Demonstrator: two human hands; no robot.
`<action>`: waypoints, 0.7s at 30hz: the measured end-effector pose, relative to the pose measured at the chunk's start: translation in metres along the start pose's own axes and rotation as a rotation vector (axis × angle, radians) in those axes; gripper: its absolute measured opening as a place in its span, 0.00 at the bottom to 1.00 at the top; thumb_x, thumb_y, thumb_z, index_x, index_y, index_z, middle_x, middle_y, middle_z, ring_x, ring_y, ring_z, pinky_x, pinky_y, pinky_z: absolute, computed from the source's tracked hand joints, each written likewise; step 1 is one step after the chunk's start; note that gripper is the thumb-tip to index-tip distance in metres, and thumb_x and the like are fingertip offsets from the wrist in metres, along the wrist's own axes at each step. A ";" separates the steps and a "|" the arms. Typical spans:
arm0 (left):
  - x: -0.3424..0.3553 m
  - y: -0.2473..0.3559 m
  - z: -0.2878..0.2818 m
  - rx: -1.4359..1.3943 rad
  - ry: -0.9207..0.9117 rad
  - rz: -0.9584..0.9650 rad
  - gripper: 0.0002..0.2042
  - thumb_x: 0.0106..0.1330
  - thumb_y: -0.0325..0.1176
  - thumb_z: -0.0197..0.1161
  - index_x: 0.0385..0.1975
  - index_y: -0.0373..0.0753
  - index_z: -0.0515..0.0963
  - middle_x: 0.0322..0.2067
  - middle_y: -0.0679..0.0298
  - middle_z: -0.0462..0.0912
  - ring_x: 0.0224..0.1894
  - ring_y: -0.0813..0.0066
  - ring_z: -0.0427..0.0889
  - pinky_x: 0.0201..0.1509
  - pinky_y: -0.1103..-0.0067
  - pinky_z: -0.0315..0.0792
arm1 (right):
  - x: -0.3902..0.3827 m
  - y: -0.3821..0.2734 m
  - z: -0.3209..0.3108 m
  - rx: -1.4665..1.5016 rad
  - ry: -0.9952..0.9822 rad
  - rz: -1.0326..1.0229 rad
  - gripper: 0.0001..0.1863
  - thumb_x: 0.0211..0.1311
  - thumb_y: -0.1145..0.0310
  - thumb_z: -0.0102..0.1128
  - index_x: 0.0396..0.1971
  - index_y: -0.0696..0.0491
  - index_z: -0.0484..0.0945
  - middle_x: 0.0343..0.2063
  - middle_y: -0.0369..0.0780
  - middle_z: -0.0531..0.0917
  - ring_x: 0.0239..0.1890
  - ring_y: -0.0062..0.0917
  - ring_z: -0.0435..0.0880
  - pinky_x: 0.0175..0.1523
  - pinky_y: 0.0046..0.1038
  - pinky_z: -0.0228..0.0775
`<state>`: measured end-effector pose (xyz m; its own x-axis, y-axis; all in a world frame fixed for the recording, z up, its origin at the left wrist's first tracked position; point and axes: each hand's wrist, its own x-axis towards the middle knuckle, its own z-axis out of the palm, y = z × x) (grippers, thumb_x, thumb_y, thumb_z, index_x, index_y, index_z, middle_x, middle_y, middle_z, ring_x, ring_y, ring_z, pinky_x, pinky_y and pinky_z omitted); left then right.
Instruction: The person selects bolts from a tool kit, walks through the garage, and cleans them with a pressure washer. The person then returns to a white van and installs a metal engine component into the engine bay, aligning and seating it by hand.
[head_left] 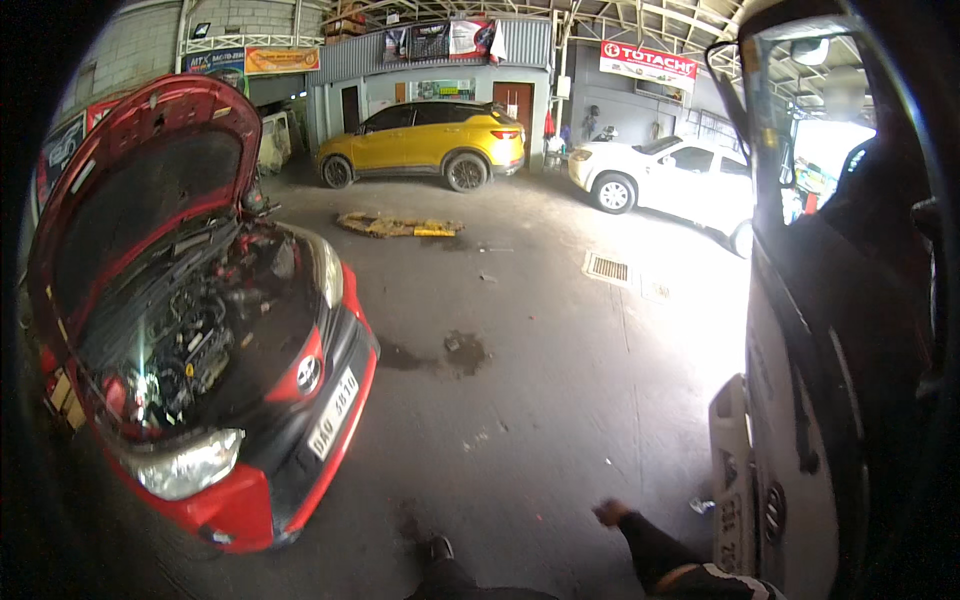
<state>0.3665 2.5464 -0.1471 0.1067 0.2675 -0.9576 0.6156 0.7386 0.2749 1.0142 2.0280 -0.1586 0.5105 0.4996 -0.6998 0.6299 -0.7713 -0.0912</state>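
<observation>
My right hand point(608, 514) hangs low over the grey floor, at the end of a black-sleeved forearm that comes in from the lower right. It is small and dark in the picture, so how its fingers are bent is unclear; no held thing is visible. Closest to it is the pale rear or side panel of a vehicle point(765, 440) on the right, a short gap away. My left hand is out of the picture. One dark shoe point(440, 548) shows at the lower edge.
On the left stands a red car point(240, 510) with its hood point(160, 165) raised over an exposed engine point(190, 345). A yellow car point(420, 140) and a white car point(690, 165) are parked farther back. A yellow, worn flat piece point(400, 225), a floor grate point(607, 268) and dark stains point(465, 352) mark the floor.
</observation>
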 end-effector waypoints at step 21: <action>0.163 0.876 0.465 0.807 -0.140 0.318 0.23 0.76 0.58 0.59 0.30 0.44 0.79 0.13 0.66 0.72 0.14 0.67 0.68 0.17 0.71 0.59 | 0.365 0.138 -0.322 0.313 -0.245 0.072 0.23 0.79 0.53 0.47 0.62 0.50 0.78 0.47 0.46 0.89 0.44 0.37 0.89 0.46 0.42 0.81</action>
<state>1.2859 2.9494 -0.1019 0.4294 0.2689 -0.8622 0.8989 -0.0351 0.4367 1.4759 2.2308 -0.1983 0.3683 0.3604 -0.8570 0.3698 -0.9026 -0.2206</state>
